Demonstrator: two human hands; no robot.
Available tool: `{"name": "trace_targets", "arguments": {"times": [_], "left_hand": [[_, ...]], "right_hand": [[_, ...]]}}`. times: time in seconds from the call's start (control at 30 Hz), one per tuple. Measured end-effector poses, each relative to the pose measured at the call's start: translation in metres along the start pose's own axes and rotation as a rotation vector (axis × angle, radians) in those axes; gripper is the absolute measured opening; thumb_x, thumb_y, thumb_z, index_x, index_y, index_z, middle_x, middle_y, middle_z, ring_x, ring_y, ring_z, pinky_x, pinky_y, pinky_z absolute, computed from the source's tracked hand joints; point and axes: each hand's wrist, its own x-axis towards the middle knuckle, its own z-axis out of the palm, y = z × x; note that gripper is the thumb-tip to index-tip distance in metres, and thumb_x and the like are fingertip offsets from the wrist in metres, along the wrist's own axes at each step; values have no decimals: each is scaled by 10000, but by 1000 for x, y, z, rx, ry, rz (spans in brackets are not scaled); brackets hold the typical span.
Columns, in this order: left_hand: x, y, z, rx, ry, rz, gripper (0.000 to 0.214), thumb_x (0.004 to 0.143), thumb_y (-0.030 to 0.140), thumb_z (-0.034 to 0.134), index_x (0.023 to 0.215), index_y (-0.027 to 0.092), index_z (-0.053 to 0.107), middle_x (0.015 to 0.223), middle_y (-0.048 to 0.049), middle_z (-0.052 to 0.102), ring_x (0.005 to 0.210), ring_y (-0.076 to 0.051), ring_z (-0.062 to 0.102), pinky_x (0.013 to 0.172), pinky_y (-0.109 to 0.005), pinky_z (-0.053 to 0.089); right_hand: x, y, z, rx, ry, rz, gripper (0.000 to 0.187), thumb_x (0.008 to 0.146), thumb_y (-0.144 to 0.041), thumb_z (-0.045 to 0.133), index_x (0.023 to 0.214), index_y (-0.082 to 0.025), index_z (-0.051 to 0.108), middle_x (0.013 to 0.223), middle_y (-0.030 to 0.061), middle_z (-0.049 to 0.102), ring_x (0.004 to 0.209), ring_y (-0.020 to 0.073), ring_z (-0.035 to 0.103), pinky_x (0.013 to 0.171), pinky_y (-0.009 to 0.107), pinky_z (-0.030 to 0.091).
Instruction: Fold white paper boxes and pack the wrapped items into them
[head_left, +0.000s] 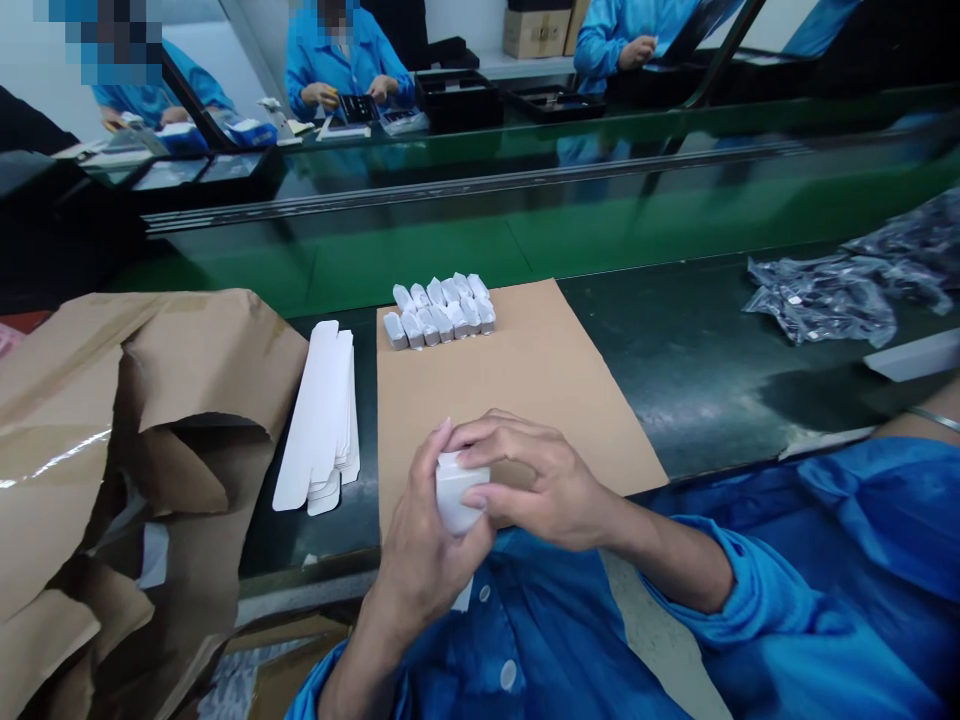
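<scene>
My left hand (427, 545) and my right hand (529, 480) meet above a brown cardboard sheet (517, 400). Both hold a small white carton (457, 492), and their fingers hide most of it. Beyond my fingertips, at the sheet's far edge, stands a double row of several small white cartons (439, 313). Left of the sheet lies a stack of flat white die-cut card blanks (319, 420), beyond reach of neither hand's contact.
A torn brown paper sack (142, 440) fills the left side. Clear plastic bags of small parts (832, 298) lie on the dark conveyor belt (675, 340) at right. Across a glass-topped divider, co-workers in blue smocks (345, 60) handle items at black trays.
</scene>
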Motion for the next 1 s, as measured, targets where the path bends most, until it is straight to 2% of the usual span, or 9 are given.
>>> {"name": "trace_targets", "arguments": {"times": [0.1, 0.17, 0.3, 0.5, 0.63, 0.8, 1.0], "left_hand": [[2, -1, -2, 15, -91, 3, 783, 841, 232, 614, 1491, 251, 176, 1433, -161, 469, 1273, -267, 543, 961, -399, 536], [2, -1, -2, 20, -97, -20, 788, 848, 232, 606, 1495, 249, 157, 1450, -167, 454, 1292, -273, 526, 977, -417, 527], [-1, -5, -1, 4, -115, -63, 797, 842, 217, 602, 1503, 246, 157, 1476, -177, 423, 1315, -294, 501, 968, -447, 534], [-3, -9, 5, -85, -132, -120, 758, 840, 198, 586, 1495, 224, 205, 1461, -177, 448, 1314, -288, 504, 985, -458, 530], [5, -4, 0, -59, -121, -102, 771, 846, 226, 592, 1502, 218, 188, 1482, -178, 423, 1324, -298, 490, 987, -457, 525], [12, 1, -6, -116, -44, -54, 871, 789, 243, 668, 1511, 249, 181, 1520, -136, 378, 1350, -296, 457, 997, -409, 519], [12, -1, -4, -129, -107, -106, 841, 808, 223, 632, 1511, 237, 171, 1481, -148, 424, 1313, -292, 498, 981, -418, 527]], "right_hand": [[-5, 5, 5, -48, 45, 10, 151, 846, -184, 665, 989, -171, 621, 1051, 104, 690, 961, 189, 645, 845, 361, 536], [-8, 6, 9, -32, 66, 51, 225, 846, -188, 666, 1065, -174, 615, 1073, 100, 687, 1005, 193, 644, 879, 364, 531], [-13, 8, 18, -56, 173, -29, 192, 871, -195, 619, 1063, -191, 617, 1070, 102, 697, 990, 197, 650, 869, 383, 534], [-14, 17, 21, -117, 164, -59, 143, 845, -211, 599, 987, -200, 600, 1016, 104, 692, 920, 202, 654, 806, 384, 546], [-8, 15, 21, -92, 132, -15, 196, 848, -233, 608, 1041, -197, 608, 1037, 96, 693, 935, 198, 645, 832, 369, 535], [-5, 15, 29, -73, 217, -60, 245, 856, -193, 596, 1100, -206, 620, 1100, 88, 690, 1028, 206, 637, 891, 395, 509], [-6, 22, 32, -78, 207, -24, 243, 837, -219, 605, 1080, -217, 624, 1066, 83, 668, 967, 206, 627, 840, 405, 519]]}}
